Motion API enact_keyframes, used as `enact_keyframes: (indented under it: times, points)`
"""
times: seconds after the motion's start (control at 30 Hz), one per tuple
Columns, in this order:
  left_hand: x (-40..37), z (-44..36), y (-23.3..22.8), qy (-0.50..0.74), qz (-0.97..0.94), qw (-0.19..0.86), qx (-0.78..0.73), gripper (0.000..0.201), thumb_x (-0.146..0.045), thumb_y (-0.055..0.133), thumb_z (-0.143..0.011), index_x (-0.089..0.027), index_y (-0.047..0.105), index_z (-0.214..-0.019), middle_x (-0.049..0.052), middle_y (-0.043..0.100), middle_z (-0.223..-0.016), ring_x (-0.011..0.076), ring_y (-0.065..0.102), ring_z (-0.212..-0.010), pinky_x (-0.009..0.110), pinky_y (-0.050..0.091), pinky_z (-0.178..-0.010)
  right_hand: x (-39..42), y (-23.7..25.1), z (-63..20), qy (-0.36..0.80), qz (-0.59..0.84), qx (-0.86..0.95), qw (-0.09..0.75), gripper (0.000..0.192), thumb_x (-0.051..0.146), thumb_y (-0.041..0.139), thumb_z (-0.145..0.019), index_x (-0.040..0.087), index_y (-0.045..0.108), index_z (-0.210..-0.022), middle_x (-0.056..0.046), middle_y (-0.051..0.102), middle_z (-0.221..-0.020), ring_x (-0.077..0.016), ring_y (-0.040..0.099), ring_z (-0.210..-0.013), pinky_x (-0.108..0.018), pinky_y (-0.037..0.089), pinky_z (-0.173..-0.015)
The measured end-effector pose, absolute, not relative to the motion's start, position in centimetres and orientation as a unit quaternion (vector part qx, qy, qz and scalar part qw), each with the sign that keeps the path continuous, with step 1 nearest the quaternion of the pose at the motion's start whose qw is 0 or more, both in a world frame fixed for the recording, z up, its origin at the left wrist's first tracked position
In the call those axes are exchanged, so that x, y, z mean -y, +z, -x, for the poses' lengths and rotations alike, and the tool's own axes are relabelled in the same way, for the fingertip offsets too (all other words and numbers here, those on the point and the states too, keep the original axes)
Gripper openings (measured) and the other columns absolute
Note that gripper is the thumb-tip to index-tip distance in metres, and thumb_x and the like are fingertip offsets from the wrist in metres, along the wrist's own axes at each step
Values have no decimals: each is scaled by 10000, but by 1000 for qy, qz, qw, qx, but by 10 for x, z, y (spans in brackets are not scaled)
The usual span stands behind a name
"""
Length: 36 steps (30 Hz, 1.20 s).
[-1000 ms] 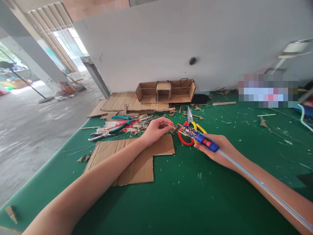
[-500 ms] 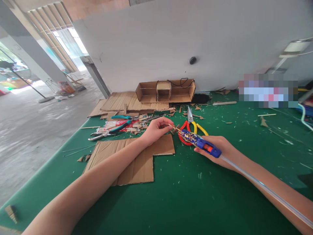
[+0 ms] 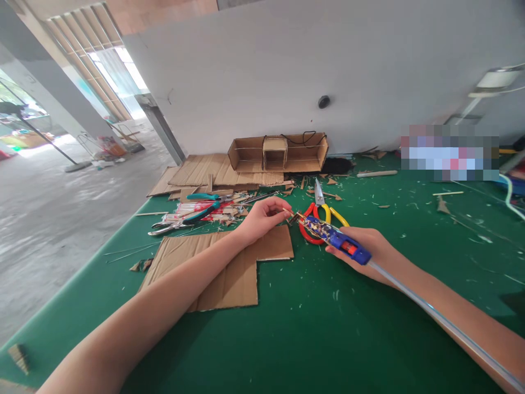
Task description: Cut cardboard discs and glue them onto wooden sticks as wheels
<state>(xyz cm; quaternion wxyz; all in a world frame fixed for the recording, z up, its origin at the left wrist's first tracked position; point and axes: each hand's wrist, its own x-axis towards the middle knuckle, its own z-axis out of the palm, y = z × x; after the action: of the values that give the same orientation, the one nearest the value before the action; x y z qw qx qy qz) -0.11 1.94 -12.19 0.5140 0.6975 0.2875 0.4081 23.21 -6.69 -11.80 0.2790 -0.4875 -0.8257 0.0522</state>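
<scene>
Glue gun [image 3: 334,239], light and rigid, is grasped at its blue body by the right hand [image 3: 369,249], nozzle touching the thin, fragile wooden stick [image 3: 288,212] pinched in the left hand [image 3: 262,219].

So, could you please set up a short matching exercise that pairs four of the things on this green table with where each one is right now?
Things:
1. glue gun
2. small stick
3. scissors
4. cardboard box

Places:
A. against the wall at the back
B. pinched in the left hand
C. lying on the table behind the gun's nozzle
D. gripped in the right hand

Pairs: 1-D, 2-B, 3-C, 4-A
</scene>
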Motion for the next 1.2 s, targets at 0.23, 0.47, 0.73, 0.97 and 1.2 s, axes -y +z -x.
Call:
enact_keyframes:
  times: [0.23, 0.47, 0.73, 0.97, 1.2]
  points:
    - [-19, 1, -121, 413, -688, 524, -286, 170, -266, 655, -743, -138, 596, -839, 26, 623, -803, 102, 574, -734, 249, 433, -702, 66, -118, -235, 88, 506, 811, 281, 202, 378, 521, -807, 218, 553, -687, -2, 604, -622, -134, 557, -541, -247, 439, -505]
    - [-19, 1, -122, 421, -679, 527, -290, 166, -253, 655, -740, -135, 593, -841, 27, 624, -802, 98, 573, -732, 246, 436, -703, 65, -118, -235, 102, 504, 813, 273, 199, 379, 526, -812, 213, 565, -709, -2, 606, -630, -135, 564, -551, -243, 440, -520]
    - [-19, 0, -122, 429, -673, 523, -298, 165, -247, 672, -720, -140, 601, -823, 20, 637, -784, 99, 578, -718, 255, 440, -708, 66, -121, -233, 76, 491, 819, 286, 196, 365, 545, -797, 215, 551, -672, 0, 595, -620, -129, 538, -523, -250, 428, -520]
    - [-19, -1, -123, 433, -675, 519, -297, 167, -238, 668, -723, -128, 600, -830, 27, 635, -788, 98, 577, -724, 246, 445, -701, 65, -121, -234, 101, 513, 803, 286, 210, 386, 530, -813, 216, 579, -702, 12, 583, -590, -124, 543, -523, -234, 427, -502]
    - [-18, -1, -122, 437, -676, 509, -304, 153, -227, 666, -723, -130, 600, -822, 22, 638, -783, 91, 575, -715, 236, 442, -701, 65, -122, -234, 89, 476, 829, 281, 194, 357, 558, -797, 204, 570, -679, 2, 582, -604, -123, 527, -515, -248, 424, -510]
